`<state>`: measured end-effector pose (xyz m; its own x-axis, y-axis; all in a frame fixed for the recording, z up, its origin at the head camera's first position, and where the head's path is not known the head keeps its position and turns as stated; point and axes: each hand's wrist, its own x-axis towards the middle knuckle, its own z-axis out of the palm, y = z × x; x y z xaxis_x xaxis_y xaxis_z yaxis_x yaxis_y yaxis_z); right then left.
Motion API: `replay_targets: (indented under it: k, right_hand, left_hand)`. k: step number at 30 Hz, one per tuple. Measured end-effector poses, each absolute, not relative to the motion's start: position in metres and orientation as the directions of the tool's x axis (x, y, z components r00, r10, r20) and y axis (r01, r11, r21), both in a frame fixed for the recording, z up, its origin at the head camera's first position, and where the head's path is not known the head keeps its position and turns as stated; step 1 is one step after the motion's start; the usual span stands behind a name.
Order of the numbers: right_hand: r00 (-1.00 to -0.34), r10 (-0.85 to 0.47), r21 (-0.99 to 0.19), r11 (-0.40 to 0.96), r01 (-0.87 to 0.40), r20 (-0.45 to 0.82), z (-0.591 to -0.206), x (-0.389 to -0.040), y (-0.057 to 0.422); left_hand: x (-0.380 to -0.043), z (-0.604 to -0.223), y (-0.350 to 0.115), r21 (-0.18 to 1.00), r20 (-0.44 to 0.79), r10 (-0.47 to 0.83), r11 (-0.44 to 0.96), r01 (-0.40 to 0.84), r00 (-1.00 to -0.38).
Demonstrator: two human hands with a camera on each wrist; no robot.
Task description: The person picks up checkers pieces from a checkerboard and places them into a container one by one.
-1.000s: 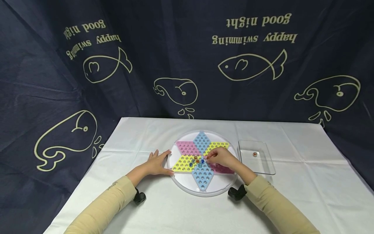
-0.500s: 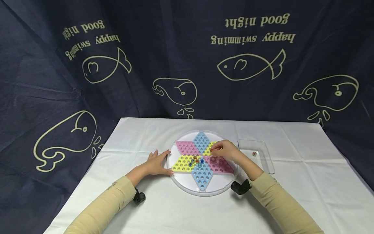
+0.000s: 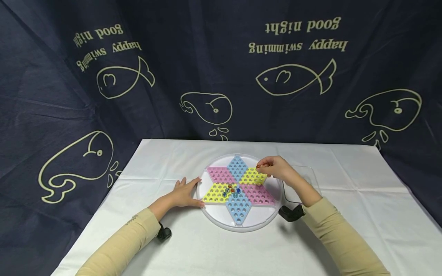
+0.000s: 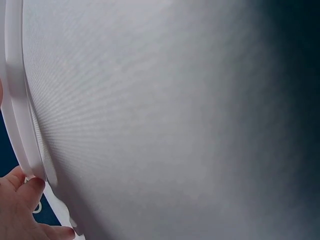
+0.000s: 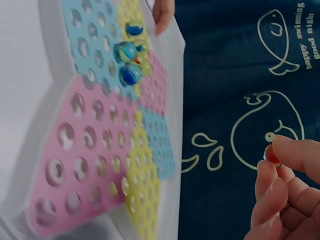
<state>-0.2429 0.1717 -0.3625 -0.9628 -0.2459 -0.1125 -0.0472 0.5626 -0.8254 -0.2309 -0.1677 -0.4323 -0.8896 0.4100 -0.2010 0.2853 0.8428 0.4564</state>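
Note:
A round white Chinese checkers board [image 3: 215, 218] with a pink, yellow and blue star lies on the table. My left hand [image 3: 183, 194] rests against its left rim, fingers spread; in the left wrist view, fingertips [image 4: 35, 186] touch the rim. My right hand [image 3: 277, 169] is raised over the board's upper right, near the yellow point. Between thumb and fingers it pinches a reddish glass marble [image 5: 271, 154], clearest in the right wrist view. Several marbles, among them a blue one [image 3: 238, 190], sit in holes around the star's centre.
A clear plastic box [image 3: 312, 178] stands right of the board, partly hidden by my right forearm. White cloth [image 3: 186, 245] covers the table. A dark curtain [image 3: 165, 115] with fish drawings hangs behind it.
My right hand has moved from the board's centre up and to the right, carrying the reddish marble. The left hand has stayed at the rim. My forearm now covers more of the box.

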Motion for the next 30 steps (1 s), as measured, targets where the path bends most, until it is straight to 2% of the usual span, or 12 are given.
replay_targets:
  k: [19,30]
  right_hand:
    - [-0.979,-0.153,-0.794,0.608,0.015,-0.135,-0.348,-0.247,0.203]
    - [-0.982,-0.147,-0.799,0.601,0.009,-0.122,-0.345,-0.246,0.221]
  left_hand:
    - [-0.231,-0.433,-0.167,0.452,-0.200,0.399,0.848,0.278,-0.895]
    - [-0.232,-0.434,-0.167,0.450,-0.202,0.401,0.848,0.279,-0.894]
